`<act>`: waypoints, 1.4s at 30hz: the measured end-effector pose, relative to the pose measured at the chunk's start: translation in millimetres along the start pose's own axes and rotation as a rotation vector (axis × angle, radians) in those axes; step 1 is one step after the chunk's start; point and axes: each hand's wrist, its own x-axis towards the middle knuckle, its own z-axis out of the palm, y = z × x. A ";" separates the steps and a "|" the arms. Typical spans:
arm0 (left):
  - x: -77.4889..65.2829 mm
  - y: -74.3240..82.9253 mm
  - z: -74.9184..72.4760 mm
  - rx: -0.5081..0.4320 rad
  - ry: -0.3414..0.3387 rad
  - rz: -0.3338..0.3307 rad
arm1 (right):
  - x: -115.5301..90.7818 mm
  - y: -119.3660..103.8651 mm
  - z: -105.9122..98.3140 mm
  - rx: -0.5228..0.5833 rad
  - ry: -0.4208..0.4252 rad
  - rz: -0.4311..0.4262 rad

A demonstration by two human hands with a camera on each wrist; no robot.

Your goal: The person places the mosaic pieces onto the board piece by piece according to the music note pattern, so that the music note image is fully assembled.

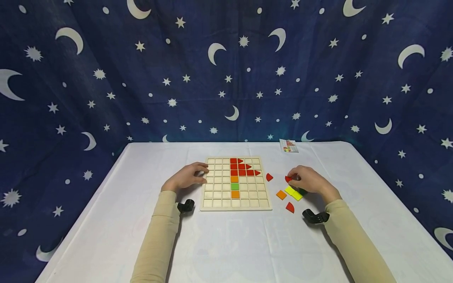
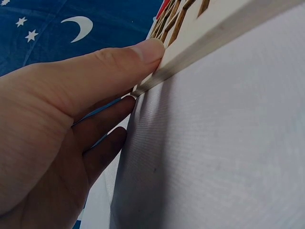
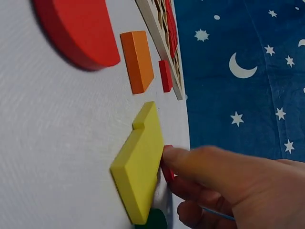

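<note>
A pale wooden grid board (image 1: 216,209) lies on the table with red squares and triangles in its upper rows. Below them in one column stand two orange squares and a green square (image 1: 235,186). My left hand (image 1: 187,177) rests at the board's left edge; in the left wrist view its thumb (image 2: 151,50) touches the rim and the other fingers are extended. My right hand (image 1: 309,181) pinches a red piece (image 3: 167,164) between thumb and fingers, just beyond the yellow pieces (image 3: 143,162). Its rounded side shows in the head view (image 1: 288,179); the rest is hidden.
Around the right hand lie an orange square (image 1: 281,195), a red quarter-circle (image 1: 290,207), another red piece (image 1: 269,177) by the board, and a dark green piece (image 1: 302,192) partly under the hand. A small printed pattern card (image 1: 289,146) lies at the table's back edge.
</note>
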 end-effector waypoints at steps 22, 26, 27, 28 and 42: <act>2.0 1.1 -1.1 0.006 -0.003 -0.004 | 5.7 -100.9 25.8 -0.014 0.073 -0.234; 1.6 1.7 -1.8 0.001 -0.001 -0.004 | 5.3 -125.3 38.5 -0.038 0.053 -0.329; 1.4 1.9 -1.9 0.000 -0.002 -0.005 | 5.3 -129.4 41.9 -0.045 0.052 -0.350; 1.3 2.1 -2.0 -0.001 -0.003 -0.005 | 5.4 -133.0 45.3 -0.054 0.050 -0.368; 1.0 0.7 -1.8 0.003 -0.006 -0.014 | 7.2 -153.2 66.3 -0.086 0.030 -0.434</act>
